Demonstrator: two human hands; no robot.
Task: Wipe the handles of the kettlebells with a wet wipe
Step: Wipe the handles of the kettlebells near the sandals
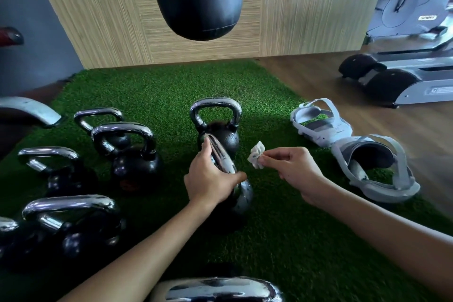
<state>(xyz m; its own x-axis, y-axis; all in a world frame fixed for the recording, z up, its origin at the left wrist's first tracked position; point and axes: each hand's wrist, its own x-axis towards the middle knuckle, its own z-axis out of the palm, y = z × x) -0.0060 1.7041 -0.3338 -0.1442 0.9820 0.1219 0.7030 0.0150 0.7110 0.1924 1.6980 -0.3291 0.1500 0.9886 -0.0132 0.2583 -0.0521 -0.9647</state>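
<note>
— Kettlebell (241, 197) mid-mat on the turf mat (159, 91), with our left hand (208, 179) wrapped round its chrome handle (220, 157). Looks tipped toward us, can't confirm.
— Right hand (291, 169)?
— Pinching the crumpled wet wipe (256, 158) between thumb and fingertips, just beside the handle, not touching it.
— Risks?
— The wipe's a small wad held at one end, so we'd guess it slips out once it drags on chrome. Our left hand also covers a good stretch of the grip, and that part gets skipped unless we shift.
— And shifting?
— If the bell really is tipped, loosening lets it roll into the second kettlebell (220, 135) right behind, or onto our fingers. Wet chrome makes the hold worse.
— Others?
— Cluster of kettlebells (132, 154) along the mat's left edge, plus one more kettlebell (218, 289) at the near edge. Easy to lose track of which we've wiped. Sandals (321, 122) at the right edge, well apart, no issue.
</note>
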